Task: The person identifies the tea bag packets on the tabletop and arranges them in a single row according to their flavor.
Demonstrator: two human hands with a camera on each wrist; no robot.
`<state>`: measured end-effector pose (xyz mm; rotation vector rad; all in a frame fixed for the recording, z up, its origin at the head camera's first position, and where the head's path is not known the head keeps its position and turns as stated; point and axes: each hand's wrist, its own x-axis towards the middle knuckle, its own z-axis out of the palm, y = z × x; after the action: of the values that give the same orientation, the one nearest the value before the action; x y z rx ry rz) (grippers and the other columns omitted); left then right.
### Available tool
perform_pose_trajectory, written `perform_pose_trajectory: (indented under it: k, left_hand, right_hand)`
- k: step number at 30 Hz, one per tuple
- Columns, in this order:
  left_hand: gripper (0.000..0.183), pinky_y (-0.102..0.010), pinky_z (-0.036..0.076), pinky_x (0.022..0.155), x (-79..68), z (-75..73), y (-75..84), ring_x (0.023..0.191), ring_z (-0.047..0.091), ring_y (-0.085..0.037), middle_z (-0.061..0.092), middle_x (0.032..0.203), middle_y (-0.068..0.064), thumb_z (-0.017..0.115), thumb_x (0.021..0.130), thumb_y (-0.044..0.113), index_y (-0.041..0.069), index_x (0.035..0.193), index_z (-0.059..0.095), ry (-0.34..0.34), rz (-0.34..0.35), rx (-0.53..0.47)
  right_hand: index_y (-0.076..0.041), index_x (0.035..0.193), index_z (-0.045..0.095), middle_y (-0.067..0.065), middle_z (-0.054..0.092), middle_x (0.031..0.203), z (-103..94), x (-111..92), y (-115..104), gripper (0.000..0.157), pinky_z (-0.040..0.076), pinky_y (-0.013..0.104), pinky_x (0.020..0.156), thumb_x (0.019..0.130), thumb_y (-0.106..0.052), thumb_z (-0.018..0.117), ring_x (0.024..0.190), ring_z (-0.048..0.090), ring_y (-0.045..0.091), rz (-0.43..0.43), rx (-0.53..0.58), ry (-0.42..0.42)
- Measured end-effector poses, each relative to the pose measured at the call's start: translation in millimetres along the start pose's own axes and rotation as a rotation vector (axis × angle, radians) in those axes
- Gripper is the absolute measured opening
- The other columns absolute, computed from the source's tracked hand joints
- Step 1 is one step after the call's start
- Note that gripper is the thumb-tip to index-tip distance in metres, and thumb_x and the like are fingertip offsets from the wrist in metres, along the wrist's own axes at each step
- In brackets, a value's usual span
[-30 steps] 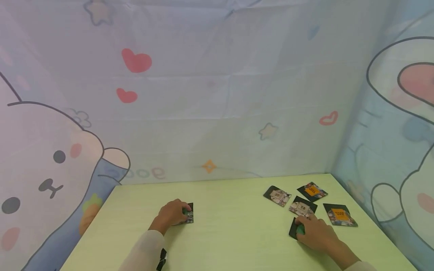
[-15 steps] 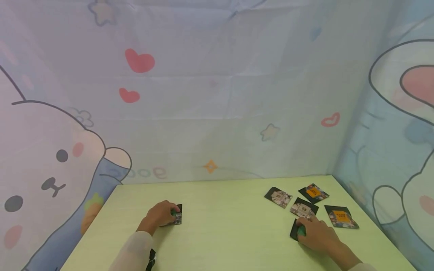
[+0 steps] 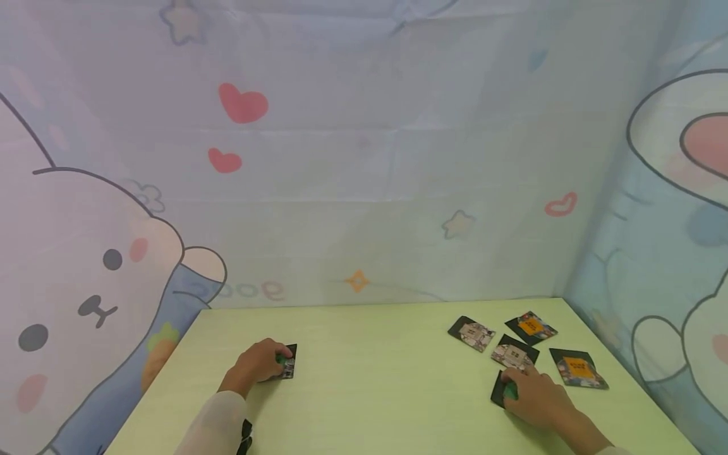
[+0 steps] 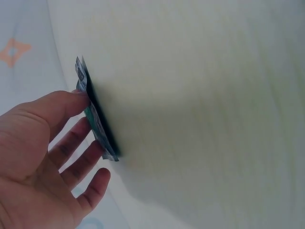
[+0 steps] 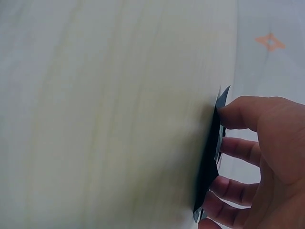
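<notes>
At the left of the table in the head view, my left hand [image 3: 258, 365] grips a flat, dark sachet-like packet [image 3: 291, 363] with a green label. The left wrist view shows the thumb and fingers along the edges of this packet [image 4: 101, 128], which lies very near the tabletop. On the right, my right hand [image 3: 539, 398] holds a second dark packet [image 3: 498, 390], also green-labelled and partly covered by the fingers. Seen from the right wrist, that packet [image 5: 208, 160] is nearly edge-on between thumb and fingers.
Two beige-labelled packets, one farther back [image 3: 472, 333] and one nearer [image 3: 514, 351], lie just beyond my right hand. Two orange-labelled ones, one at the back [image 3: 531, 327] and one at the right [image 3: 579, 368], lie beside them. A printed curtain [image 3: 364, 189] stands behind the pale table [image 3: 375, 379].
My left hand has moved left across the table with its green-labelled packet. The right hand has stayed nearly in place, still holding its packet. The whole head view has shifted slightly.
</notes>
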<state>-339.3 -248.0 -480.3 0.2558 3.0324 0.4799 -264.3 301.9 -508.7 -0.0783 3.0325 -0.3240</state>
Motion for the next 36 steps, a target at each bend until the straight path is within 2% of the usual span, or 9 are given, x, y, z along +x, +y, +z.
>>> perform_pose_trajectory:
  k: [10,17,25,30,36]
  left_hand:
    - [0.03,-0.058,0.05,0.097,-1.7,-2.2,0.5,0.117,0.062,-0.041,0.064,0.127,-0.017,0.076,0.085,0.004,0.017,0.112,0.077,-0.029,-0.002,-0.028]
    - [0.03,-0.058,0.05,0.097,0.3,-5.0,1.8,0.116,0.062,-0.04,0.064,0.127,-0.016,0.076,0.086,0.004,0.017,0.113,0.075,-0.036,0.013,0.0]
    - [0.031,-0.063,0.048,0.097,4.2,-5.3,2.0,0.118,0.061,-0.041,0.063,0.128,-0.015,0.076,0.086,0.004,0.019,0.113,0.075,-0.049,-0.018,0.005]
    - [0.032,-0.062,0.049,0.095,6.6,-0.3,-0.3,0.116,0.061,-0.039,0.063,0.128,-0.014,0.075,0.085,0.006,0.02,0.114,0.075,-0.052,-0.034,0.01]
    - [0.031,-0.065,0.047,0.095,5.3,-3.6,5.4,0.115,0.062,-0.04,0.063,0.128,-0.015,0.076,0.085,0.006,0.02,0.113,0.074,-0.061,-0.042,0.019]
  right_hand:
    - [-0.02,0.121,0.066,0.017,0.061,0.115,7.7,4.7,-8.8,0.042,0.051,0.062,0.072,0.081,-0.032,0.074,0.096,0.061,0.033,-0.016,0.027,-0.006]
    - [-0.022,0.123,0.066,0.015,0.062,0.114,8.6,10.7,-20.8,0.043,0.052,0.062,0.071,0.082,-0.032,0.074,0.096,0.063,0.031,-0.051,0.025,0.006]
    - [-0.026,0.116,0.067,0.012,0.062,0.108,11.9,19.4,-38.2,0.037,0.052,0.054,0.069,0.081,-0.029,0.075,0.087,0.059,0.027,-0.117,0.06,0.057]
    - [-0.027,0.116,0.067,0.009,0.06,0.107,12.4,22.9,-52.3,0.037,0.05,0.053,0.071,0.08,-0.027,0.076,0.089,0.056,0.026,-0.131,0.082,0.063]
    - [-0.027,0.116,0.067,0.008,0.059,0.109,15.7,30.2,-64.3,0.036,0.049,0.055,0.073,0.08,-0.026,0.076,0.091,0.054,0.029,-0.137,0.107,0.06]
